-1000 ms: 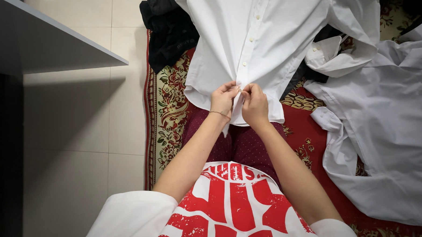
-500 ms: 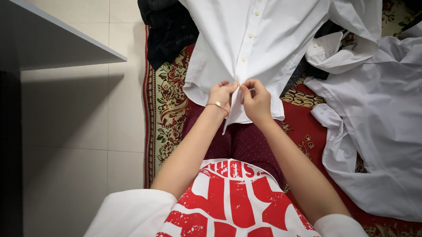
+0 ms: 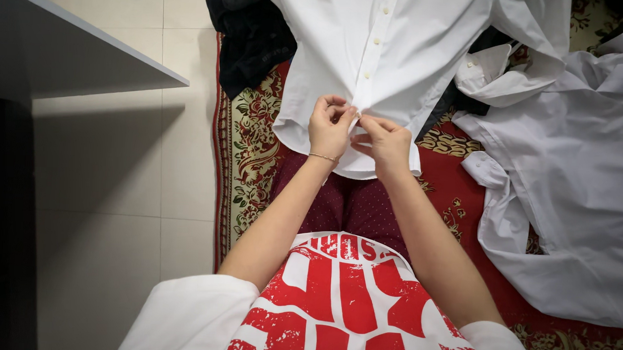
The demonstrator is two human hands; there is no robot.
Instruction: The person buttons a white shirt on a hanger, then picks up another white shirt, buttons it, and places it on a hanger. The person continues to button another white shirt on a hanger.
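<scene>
Here, a white button-front shirt (image 3: 385, 53) lies spread on a red patterned rug (image 3: 456, 194), its hem draped over the person's lap. Both hands meet at the shirt's button placket, low on the front, just above the hem.

Left hand (image 3: 329, 127): fingers curled, pinching the left edge of the placket between thumb and fingertips. A thin bracelet (image 3: 322, 157) sits on that wrist.

Right hand (image 3: 385, 143): thumb and forefinger pinched on the opposite edge of the placket, fingertips nearly touching those of the left hand. Whether a button sits between the fingers cannot be told; it is hidden by the fingertips.

Higher buttons (image 3: 376, 40) run up the placket, looking fastened.

Around: a second white shirt (image 3: 573, 198) lies crumpled to the right on the rug, one cuff near the person's right forearm. Dark clothing (image 3: 251, 38) is heaped at the rug's upper left corner, partly under the first shirt. Pale floor tiles (image 3: 118, 182) and the edge of a grey tabletop (image 3: 67, 56) are at far left.
</scene>
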